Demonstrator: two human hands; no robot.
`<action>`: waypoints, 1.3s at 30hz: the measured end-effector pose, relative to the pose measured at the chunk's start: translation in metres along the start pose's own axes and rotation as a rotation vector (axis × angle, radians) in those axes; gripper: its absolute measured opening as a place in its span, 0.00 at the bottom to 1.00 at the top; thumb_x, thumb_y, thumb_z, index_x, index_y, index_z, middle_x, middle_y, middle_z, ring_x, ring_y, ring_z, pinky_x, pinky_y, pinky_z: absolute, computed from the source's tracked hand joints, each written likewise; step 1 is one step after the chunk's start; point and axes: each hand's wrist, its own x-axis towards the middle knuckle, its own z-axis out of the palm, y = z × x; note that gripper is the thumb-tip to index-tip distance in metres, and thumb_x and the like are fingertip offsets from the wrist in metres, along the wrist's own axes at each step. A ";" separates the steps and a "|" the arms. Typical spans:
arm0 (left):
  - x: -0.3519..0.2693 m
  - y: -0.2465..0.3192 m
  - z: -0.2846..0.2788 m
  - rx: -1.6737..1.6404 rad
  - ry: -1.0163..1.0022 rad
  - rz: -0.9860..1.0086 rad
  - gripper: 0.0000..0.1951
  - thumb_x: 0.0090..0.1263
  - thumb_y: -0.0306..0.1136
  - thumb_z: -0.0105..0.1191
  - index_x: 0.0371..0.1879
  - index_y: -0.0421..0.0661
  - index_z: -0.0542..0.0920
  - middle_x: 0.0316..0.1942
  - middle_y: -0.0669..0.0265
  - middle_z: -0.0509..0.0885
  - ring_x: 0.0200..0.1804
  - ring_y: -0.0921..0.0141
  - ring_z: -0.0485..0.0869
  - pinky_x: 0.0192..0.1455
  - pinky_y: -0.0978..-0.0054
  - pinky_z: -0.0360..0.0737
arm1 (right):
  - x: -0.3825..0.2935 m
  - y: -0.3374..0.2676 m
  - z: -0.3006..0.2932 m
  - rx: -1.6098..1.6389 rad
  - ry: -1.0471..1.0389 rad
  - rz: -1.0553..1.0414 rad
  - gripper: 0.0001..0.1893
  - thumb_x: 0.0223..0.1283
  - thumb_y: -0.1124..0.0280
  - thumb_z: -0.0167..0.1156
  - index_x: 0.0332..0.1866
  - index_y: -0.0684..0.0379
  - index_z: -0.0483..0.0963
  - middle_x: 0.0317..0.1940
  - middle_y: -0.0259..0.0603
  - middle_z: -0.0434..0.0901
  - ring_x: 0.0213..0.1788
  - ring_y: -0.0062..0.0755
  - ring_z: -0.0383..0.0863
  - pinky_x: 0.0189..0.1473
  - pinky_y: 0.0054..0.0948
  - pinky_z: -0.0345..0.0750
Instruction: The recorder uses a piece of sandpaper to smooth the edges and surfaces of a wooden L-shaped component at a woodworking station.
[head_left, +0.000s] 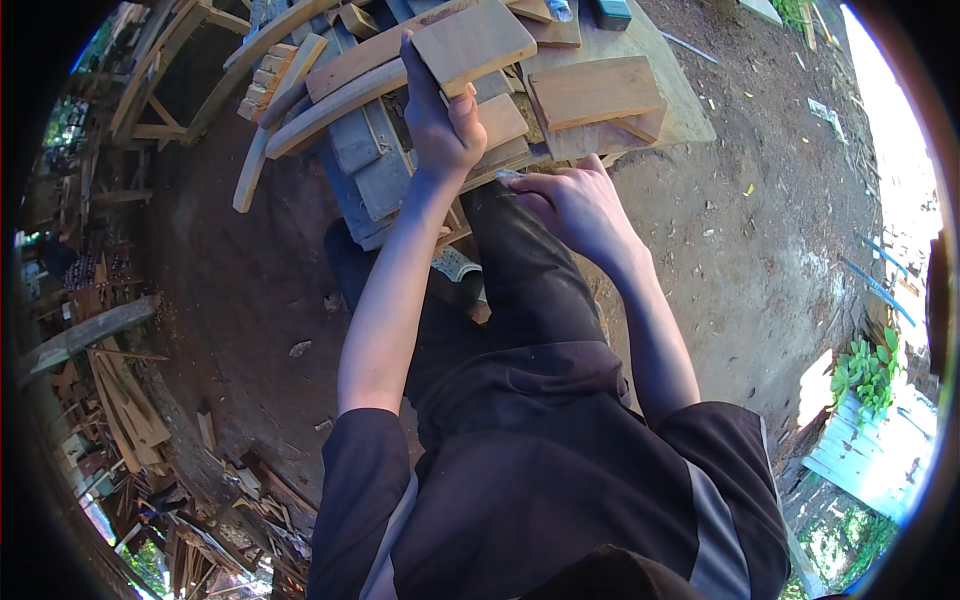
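My left hand (444, 133) grips a flat rectangular wooden block (476, 45), thumb on its near edge and fingers along its left side. The block is held tilted over a low, cluttered work surface of boards (386, 176). Lower and to the right, my right hand (581, 202) has its fingers curled around a small pale bluish object (510, 175). Most of that object is hidden, so I cannot tell what it is. Beyond this hand, another wooden block (596, 91) rests on a board at the right of the work surface.
Curved wooden pieces (341, 105) lie across the left of the surface, with a straight wooden strip (259, 161) jutting out. A blue box (613, 13) stands at the far side. Scrap wood (124, 412) is piled at left. Bare earth ground (720, 270) extends to the right.
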 end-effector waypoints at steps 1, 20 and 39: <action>-0.001 0.001 -0.001 -0.004 0.000 0.004 0.42 0.85 0.54 0.38 0.79 0.24 0.50 0.36 0.57 0.82 0.33 0.66 0.85 0.37 0.70 0.83 | -0.007 0.002 0.002 0.104 0.092 -0.037 0.12 0.69 0.64 0.63 0.53 0.47 0.86 0.25 0.39 0.86 0.37 0.41 0.86 0.56 0.37 0.70; -0.025 0.080 -0.067 0.108 0.305 -0.107 0.51 0.78 0.74 0.22 0.79 0.33 0.41 0.45 0.48 0.80 0.39 0.61 0.85 0.46 0.61 0.86 | 0.010 -0.044 0.023 0.744 0.117 0.379 0.25 0.67 0.55 0.72 0.57 0.67 0.81 0.39 0.38 0.89 0.38 0.19 0.87 0.40 0.23 0.81; -0.016 0.096 -0.082 -0.105 0.339 -0.362 0.43 0.85 0.64 0.22 0.81 0.35 0.44 0.44 0.57 0.79 0.39 0.68 0.81 0.48 0.59 0.85 | 0.009 -0.059 0.047 0.857 0.266 0.410 0.34 0.84 0.45 0.44 0.37 0.67 0.83 0.19 0.35 0.78 0.24 0.21 0.76 0.30 0.30 0.74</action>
